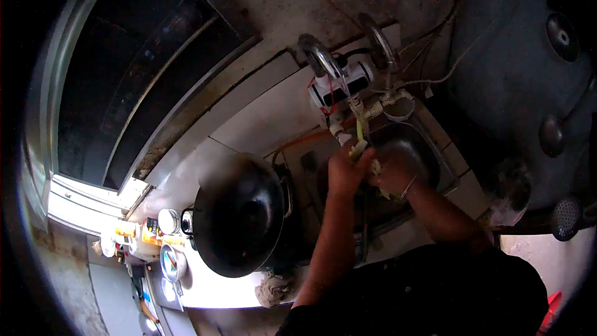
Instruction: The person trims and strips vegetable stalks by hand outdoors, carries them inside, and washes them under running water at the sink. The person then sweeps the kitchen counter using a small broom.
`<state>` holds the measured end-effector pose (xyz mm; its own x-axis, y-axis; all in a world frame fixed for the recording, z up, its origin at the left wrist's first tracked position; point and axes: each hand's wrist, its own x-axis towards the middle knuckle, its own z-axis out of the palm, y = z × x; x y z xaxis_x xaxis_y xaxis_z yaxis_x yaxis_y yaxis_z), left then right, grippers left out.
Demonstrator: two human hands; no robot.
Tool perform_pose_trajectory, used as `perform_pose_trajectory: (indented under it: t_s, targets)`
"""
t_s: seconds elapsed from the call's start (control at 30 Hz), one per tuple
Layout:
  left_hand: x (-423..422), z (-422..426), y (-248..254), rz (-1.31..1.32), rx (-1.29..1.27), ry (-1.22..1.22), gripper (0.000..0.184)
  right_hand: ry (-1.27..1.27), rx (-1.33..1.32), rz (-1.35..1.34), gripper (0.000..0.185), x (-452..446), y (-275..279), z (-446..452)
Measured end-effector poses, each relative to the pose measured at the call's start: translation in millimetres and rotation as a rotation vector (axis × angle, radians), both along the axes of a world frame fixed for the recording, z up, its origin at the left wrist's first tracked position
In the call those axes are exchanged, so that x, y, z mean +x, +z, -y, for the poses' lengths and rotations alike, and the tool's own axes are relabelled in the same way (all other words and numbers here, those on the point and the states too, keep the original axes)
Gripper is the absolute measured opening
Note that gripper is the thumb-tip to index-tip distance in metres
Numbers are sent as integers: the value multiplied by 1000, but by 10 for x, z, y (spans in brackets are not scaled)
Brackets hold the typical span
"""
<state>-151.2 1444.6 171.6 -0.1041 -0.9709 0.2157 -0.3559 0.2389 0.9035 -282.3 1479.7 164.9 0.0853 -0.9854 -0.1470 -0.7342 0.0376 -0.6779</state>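
Over the metal sink (pixel 429 143), both hands are close together around a vegetable (pixel 359 149) with pale and green stalks. My left hand (pixel 346 171) is closed around the stalks, just below the faucet. Beside it, my right hand (pixel 393 178), with a thin bracelet at the wrist, has its fingers closed at the lower part of the same vegetable; shadow partly hides them. The faucet (pixel 318 56) has a white body (pixel 351 82) and curves above the hands. Water seems to run down from it onto the stalks.
A large black wok (pixel 236 218) stands left of the sink. A crumpled cloth (pixel 273 289) lies at the counter's front edge. Jars and bowls (pixel 171 261) stand farther left. A perforated ladle (pixel 566 218) hangs at the right, and a small cup (pixel 399 109) sits behind the sink.
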Motion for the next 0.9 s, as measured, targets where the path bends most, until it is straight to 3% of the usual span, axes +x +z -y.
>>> perform_pose_trajectory:
  t_s: [0.03,0.1,0.17,0.23,0.33,0.4,0.47,0.57,0.63,0.77,0.87,0.9]
  targets:
    - [11,6,27,9,93,-66,39,59,-11,7,44,21,79,-43]
    - [23,23,53,54,40,-61,37,121,-22,15,45,40,-3,-53]
    - [23,35,91,99,-13,-59,35,113,127,472,46,4,-358,26]
    - [24,36,140,385,69,104,32,85,122,535,46,-27,-516,58]
    - [102,72,138,156,107,221,33,29,156,702,42,-74,-780,95]
    - [192,99,198,172,109,273,35,4,191,805,40,-159,-910,97]
    - [249,148,157,187,111,331,36,-63,275,1183,38,-230,-787,76]
    - [310,224,-31,195,-26,301,38,-215,192,1251,22,-287,-546,76]
    - [293,187,-9,333,240,379,39,-259,197,1181,22,-259,-249,78]
    - [222,186,-414,223,234,333,35,-230,220,949,20,-257,-259,187]
    - [55,123,-304,-101,-31,42,30,-165,231,732,21,-277,-428,232]
    - [-2,54,-181,96,-311,-33,27,-165,233,731,21,-296,-615,290]
